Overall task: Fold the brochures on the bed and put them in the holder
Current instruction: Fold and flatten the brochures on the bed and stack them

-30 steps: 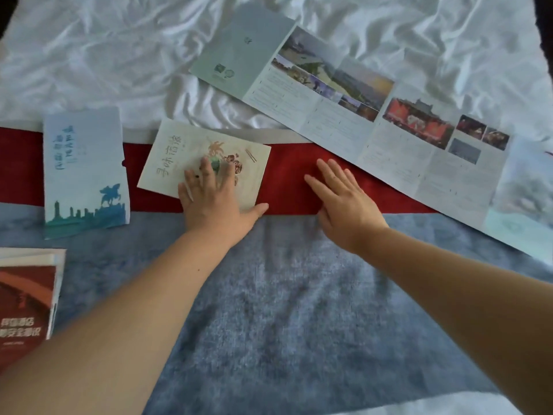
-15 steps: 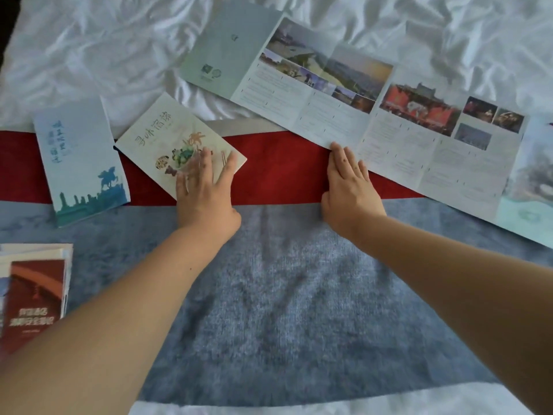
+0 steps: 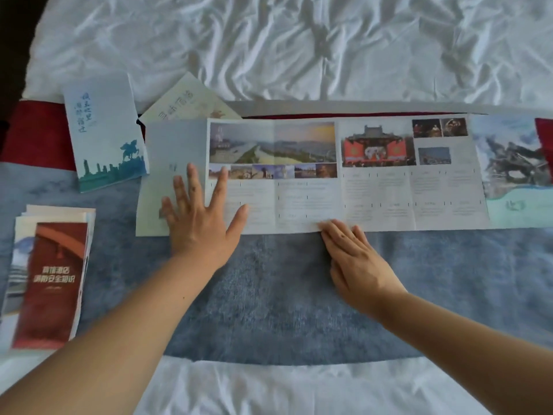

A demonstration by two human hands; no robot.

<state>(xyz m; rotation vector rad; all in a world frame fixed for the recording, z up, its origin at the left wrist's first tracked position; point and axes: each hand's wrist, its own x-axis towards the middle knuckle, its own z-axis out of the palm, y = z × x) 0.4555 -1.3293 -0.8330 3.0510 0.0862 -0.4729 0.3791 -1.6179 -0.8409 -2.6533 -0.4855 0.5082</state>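
Note:
A long unfolded brochure (image 3: 380, 190) with photo panels lies flat across the bed, level with the runner. My left hand (image 3: 199, 223) presses flat on its left end, fingers spread. My right hand (image 3: 356, 259) rests flat with its fingertips on the brochure's near edge around the middle. A folded cream brochure (image 3: 187, 103) lies partly under the long one's top left corner. A folded blue brochure with a horse rider (image 3: 103, 130) lies to the left. A stack of folded brochures with a red cover (image 3: 51, 280) sits at the far left. No holder is in view.
The bed has a wrinkled white sheet (image 3: 299, 46) at the back and a blue-grey and red runner (image 3: 284, 295) across the front. The bed's left edge (image 3: 28, 58) borders a dark gap.
The long brochure has been pulled toward me and turned level. My left hand left the cream brochure and now lies on the long one's left end. The cream one is now partly covered.

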